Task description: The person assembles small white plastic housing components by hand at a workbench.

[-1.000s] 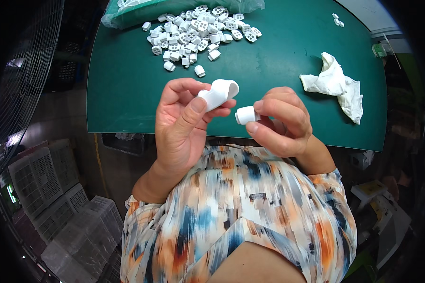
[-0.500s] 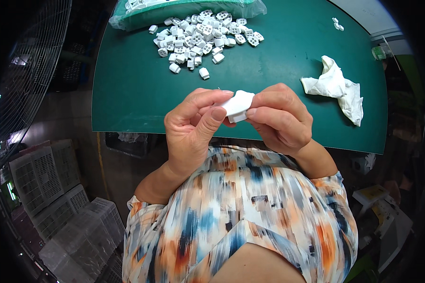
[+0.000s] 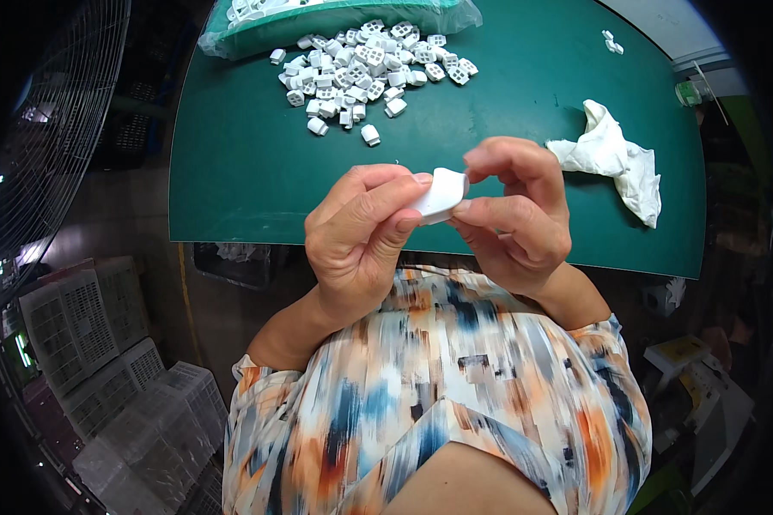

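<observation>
Both hands up over the near bench edge, left hand and right hand each with grip pinched tight on one small white part, heap of white pieces far behind.

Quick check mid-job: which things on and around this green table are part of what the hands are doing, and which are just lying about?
In the job:
left hand
right hand
white piece pinched between both
pile of white parts
bagged tray of parts

Lying about:
crumpled white cloth
two stray bits
crates
fan grille
</observation>
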The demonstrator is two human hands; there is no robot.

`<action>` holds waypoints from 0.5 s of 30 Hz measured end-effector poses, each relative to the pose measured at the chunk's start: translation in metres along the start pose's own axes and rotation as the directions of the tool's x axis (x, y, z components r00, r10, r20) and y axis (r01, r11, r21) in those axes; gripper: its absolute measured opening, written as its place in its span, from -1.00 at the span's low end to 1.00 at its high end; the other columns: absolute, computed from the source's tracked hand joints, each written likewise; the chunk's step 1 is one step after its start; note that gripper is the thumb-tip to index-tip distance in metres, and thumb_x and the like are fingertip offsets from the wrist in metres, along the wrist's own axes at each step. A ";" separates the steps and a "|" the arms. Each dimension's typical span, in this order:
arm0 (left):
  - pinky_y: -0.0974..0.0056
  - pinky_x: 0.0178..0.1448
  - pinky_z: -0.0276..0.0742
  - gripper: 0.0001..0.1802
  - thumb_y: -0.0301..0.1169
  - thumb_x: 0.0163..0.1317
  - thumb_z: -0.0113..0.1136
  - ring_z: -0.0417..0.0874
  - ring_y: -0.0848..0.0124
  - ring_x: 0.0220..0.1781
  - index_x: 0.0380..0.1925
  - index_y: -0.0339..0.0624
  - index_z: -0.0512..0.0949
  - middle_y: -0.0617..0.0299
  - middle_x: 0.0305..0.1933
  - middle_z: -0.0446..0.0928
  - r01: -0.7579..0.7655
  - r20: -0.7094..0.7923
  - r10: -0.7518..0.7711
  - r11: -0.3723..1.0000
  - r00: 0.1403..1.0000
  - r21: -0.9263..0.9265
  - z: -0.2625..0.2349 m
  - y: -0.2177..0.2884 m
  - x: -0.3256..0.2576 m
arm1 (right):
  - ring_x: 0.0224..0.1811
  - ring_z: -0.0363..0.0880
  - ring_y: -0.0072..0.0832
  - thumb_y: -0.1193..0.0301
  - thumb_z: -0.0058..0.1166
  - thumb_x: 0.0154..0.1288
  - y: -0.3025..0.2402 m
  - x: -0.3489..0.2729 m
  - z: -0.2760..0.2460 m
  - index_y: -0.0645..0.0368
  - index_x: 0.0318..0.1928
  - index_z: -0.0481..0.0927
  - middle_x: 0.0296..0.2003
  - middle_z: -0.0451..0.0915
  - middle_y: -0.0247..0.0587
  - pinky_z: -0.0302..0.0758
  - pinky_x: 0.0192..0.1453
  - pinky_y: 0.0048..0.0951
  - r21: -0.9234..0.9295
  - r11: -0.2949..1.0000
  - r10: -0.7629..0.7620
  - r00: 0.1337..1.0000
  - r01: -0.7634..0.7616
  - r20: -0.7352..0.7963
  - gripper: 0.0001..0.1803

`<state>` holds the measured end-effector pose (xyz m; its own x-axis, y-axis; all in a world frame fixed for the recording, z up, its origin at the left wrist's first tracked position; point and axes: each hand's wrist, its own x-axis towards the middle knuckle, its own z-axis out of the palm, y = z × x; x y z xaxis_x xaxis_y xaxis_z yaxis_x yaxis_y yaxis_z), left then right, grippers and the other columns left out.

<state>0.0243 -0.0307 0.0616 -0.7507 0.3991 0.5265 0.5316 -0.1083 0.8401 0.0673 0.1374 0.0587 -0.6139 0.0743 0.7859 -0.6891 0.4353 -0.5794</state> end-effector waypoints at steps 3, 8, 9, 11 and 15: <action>0.40 -0.32 0.53 -0.74 -0.39 0.17 0.29 0.60 0.38 -0.31 -0.18 -0.30 0.61 0.03 -0.23 0.57 -0.011 -0.001 0.011 1.000 1.000 0.024 0.001 -0.001 -0.001 | -0.18 0.55 -0.25 0.69 0.31 -0.03 -0.002 -0.003 -0.004 0.25 -0.27 0.51 -0.05 0.45 0.08 0.57 -0.12 -0.36 0.063 0.992 0.103 0.988 -0.111 0.115 -0.70; 0.36 -0.32 0.58 -0.53 -0.47 -0.11 0.47 0.63 0.30 -0.32 -0.12 -0.26 0.58 0.03 -0.23 0.57 -0.217 0.048 0.211 0.959 0.976 0.184 0.000 -0.005 -0.002 | -0.23 0.58 -0.27 0.69 0.32 -0.09 -0.001 0.003 -0.007 0.26 -0.33 0.51 -0.15 0.52 0.02 0.57 -0.24 -0.41 0.082 0.996 0.037 0.991 -0.047 0.126 -0.72; 0.36 -0.32 0.58 -0.53 -0.47 -0.11 0.47 0.63 0.30 -0.32 -0.12 -0.26 0.58 0.03 -0.23 0.57 -0.215 0.046 0.210 0.959 0.977 0.185 -0.001 -0.004 -0.002 | -0.29 0.59 -0.31 0.69 0.31 -0.13 0.000 0.004 -0.006 0.26 -0.39 0.53 -0.21 0.56 -0.05 0.56 -0.33 -0.47 0.088 0.996 -0.005 0.996 -0.003 0.092 -0.74; 0.39 -0.33 0.59 -0.53 -0.51 -0.14 0.48 0.63 0.31 -0.32 -0.13 -0.25 0.59 0.03 -0.24 0.58 -0.307 0.089 0.294 0.919 0.952 0.249 -0.001 -0.003 -0.002 | -0.30 0.59 -0.31 0.69 0.30 -0.13 0.001 0.003 -0.006 0.27 -0.35 0.55 -0.23 0.56 -0.05 0.56 -0.34 -0.47 0.101 0.995 -0.022 0.997 0.014 0.077 -0.73; 0.34 -0.39 0.64 -0.57 -0.66 -0.08 0.38 0.67 0.26 -0.32 -0.16 -0.27 0.47 -0.05 -0.26 0.58 -0.410 0.033 0.418 0.868 0.908 0.279 0.001 -0.004 -0.006 | -0.36 0.60 -0.31 0.68 0.27 -0.11 -0.002 0.005 -0.009 0.30 -0.25 0.59 -0.26 0.56 -0.06 0.56 -0.38 -0.48 0.030 0.996 -0.082 0.990 0.079 0.111 -0.69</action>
<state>0.0268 -0.0319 0.0550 -0.4464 0.3470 0.8248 0.8789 -0.0033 0.4770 0.0697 0.1449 0.0657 -0.5944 -0.0620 0.8018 -0.7466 0.4128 -0.5216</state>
